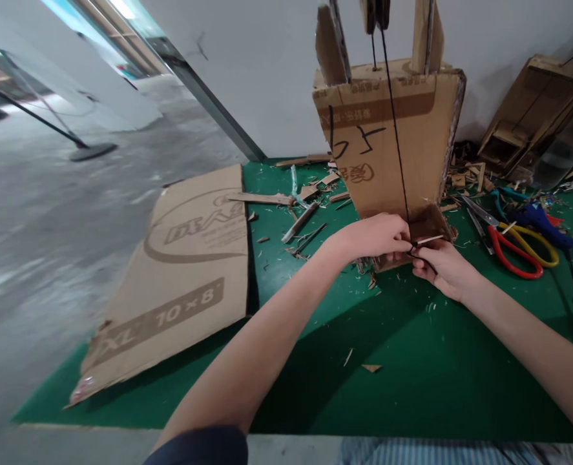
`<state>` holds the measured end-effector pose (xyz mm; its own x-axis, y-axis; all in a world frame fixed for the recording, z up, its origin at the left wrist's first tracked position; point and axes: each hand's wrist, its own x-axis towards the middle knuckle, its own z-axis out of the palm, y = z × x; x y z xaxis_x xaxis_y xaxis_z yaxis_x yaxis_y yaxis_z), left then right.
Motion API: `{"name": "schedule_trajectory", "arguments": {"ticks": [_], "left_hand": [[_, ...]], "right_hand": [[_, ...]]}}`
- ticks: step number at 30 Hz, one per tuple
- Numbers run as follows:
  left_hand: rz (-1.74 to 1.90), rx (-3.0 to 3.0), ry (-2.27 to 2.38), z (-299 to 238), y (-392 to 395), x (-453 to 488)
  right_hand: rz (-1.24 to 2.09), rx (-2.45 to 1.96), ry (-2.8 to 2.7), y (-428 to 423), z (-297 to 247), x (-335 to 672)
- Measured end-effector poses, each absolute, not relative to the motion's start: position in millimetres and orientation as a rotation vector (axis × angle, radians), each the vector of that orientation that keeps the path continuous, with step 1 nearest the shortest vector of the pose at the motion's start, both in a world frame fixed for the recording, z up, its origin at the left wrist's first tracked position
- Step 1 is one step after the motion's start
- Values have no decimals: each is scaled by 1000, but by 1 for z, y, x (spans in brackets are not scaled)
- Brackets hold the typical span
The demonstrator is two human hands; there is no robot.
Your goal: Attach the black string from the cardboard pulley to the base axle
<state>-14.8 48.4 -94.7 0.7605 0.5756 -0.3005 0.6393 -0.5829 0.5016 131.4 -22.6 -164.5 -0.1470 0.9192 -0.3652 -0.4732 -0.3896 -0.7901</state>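
A tall cardboard structure [378,142] with two upright posts stands on the green table, marked with black pen strokes. Down its front runs a black cord [396,123] from a hanging cardboard piece [375,14] to my hands. Low at the structure's base, a small cardboard tray [434,223] sits behind my fingers. My left hand [380,239] is closed, pinching the cord at its lower end. Beside it, nearly touching, my right hand [438,265] is closed on the cord's tail. A thin pale stick [429,239] lies across the cord between both hands.
A flat cardboard sheet [194,258] overhangs the table's left edge. Scissors [513,242] with red and yellow handles and a blue glue gun [541,223] lie at right. Cardboard scraps [310,200] litter the green table [412,381]. Another cardboard build [533,110] leans at the back right.
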Motion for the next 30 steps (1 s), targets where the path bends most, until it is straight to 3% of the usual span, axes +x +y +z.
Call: {"name": "schedule_trajectory", "arguments": {"ticks": [9,30], "left_hand": [[-120,2460,786,-92,48,-16],[-133,2560,852,-95,43,-18]], "right_hand": [[1607,-1181,-726,-26,-165,129],[1691,-1282,-791,-35,-159,132]]}}
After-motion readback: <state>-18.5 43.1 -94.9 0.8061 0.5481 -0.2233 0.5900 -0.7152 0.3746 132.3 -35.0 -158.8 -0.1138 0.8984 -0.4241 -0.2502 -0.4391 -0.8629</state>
